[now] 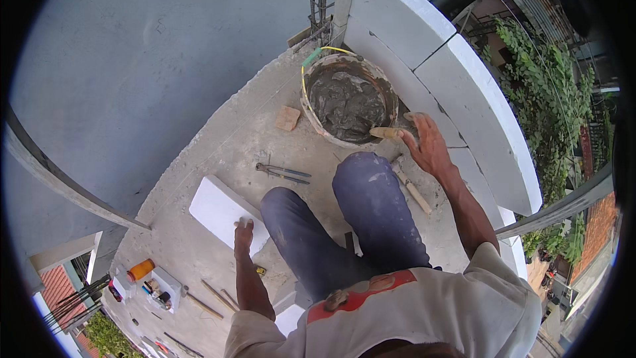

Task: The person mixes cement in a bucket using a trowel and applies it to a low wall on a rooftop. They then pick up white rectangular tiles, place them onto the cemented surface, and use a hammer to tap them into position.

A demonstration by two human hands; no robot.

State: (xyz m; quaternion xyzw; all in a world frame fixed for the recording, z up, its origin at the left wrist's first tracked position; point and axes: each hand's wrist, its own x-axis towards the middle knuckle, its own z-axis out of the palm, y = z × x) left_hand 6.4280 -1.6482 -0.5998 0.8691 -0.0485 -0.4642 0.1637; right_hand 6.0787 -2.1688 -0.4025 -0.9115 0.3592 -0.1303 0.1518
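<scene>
A: Where's the white block [222,209]?
B: On the floor [218,152], left of the bucket [389,96] and on its near side. The left hand [244,235] lies over one end, probably steadying it; whether that grip is pinching, I cannot tell.
A: And the right hand [429,142]?
B: At the bucket's near right rim, fingers spread, thumb beside a wooden handle [385,132]. That leans out over the rim, likely to keep it clear of the mortar [348,106].
A: Counts?
B: One bucket, one handle in it, one block under the left hand. Around the bucket: one pair of pincers [285,173] near left, one hammer [412,189] near right, one brown chunk [287,119] to the left.
</scene>
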